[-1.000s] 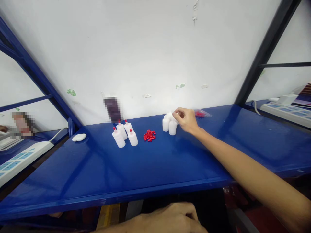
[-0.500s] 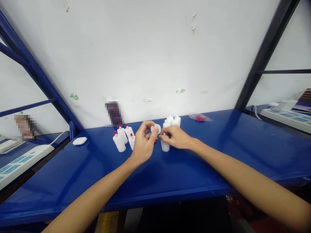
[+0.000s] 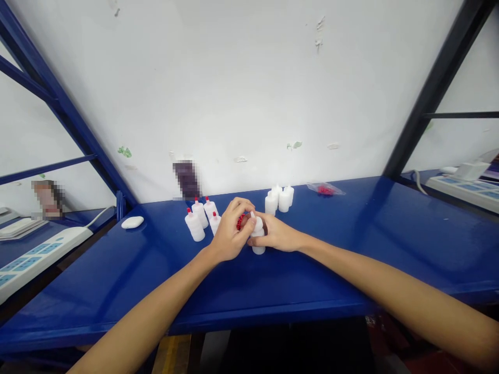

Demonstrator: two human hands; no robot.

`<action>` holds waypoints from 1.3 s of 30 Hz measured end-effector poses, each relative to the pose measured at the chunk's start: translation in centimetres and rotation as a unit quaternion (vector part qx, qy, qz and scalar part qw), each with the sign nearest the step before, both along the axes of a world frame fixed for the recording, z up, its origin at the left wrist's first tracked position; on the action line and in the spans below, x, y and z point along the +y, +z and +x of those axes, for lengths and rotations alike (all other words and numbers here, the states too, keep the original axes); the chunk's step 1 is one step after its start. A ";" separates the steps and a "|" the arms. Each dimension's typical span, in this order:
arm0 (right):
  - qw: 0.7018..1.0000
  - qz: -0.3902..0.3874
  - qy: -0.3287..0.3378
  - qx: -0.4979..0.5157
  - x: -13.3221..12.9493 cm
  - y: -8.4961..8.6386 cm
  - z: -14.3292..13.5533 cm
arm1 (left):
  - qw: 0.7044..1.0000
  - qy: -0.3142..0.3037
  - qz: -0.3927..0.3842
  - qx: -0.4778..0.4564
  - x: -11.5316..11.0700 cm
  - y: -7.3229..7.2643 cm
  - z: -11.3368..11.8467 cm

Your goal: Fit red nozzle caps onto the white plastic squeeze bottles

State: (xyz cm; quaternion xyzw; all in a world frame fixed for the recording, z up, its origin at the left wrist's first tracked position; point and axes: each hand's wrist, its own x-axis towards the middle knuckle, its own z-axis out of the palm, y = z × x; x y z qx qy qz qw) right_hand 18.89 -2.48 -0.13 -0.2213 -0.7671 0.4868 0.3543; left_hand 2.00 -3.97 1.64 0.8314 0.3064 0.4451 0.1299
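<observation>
Two hands closed on one white bottle (image 3: 258,248), mid-frame, near the middle of the blue surface (image 3: 218,296).
The right hand (image 3: 279,232) wrapped its grip around the bottle's body, while the left hand (image 3: 231,235) pinched its pale, spouted top between thumb and fingers; whether the base touched the surface was hard to tell. Good handling here called for a firm but gentle right grip, so the soft-looking wall did not buckle, and a left pinch kept square to the upright body. Partly hidden by the left fingers, the red caps (image 3: 240,222) lay close enough to be knocked. Red-tipped bottles (image 3: 194,227) stood left of centre, white bottles without red tips (image 3: 284,201) right of centre, and a clear bag (image 3: 325,190) beyond.
</observation>
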 end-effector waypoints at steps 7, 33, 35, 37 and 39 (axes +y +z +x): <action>0.992 -0.116 0.037 0.040 0.7 -1.2 -0.2 | 0.998 -0.011 -0.008 0.066 0.1 -0.5 -0.1; 0.995 -0.021 -0.081 0.056 1.6 -1.1 1.0 | 0.882 0.191 -0.013 0.431 0.6 -1.3 -1.6; 0.996 -0.012 -0.075 0.043 1.5 -1.1 1.0 | 0.878 0.186 -0.014 0.441 0.6 -1.4 -1.7; 0.997 -0.014 -0.073 0.033 1.4 -1.0 1.0 | 0.877 0.178 -0.011 0.446 0.6 -1.5 -1.8; 0.996 -0.003 -0.084 0.020 1.3 -1.1 1.1 | 0.883 0.177 -0.002 0.434 0.6 -1.4 -1.8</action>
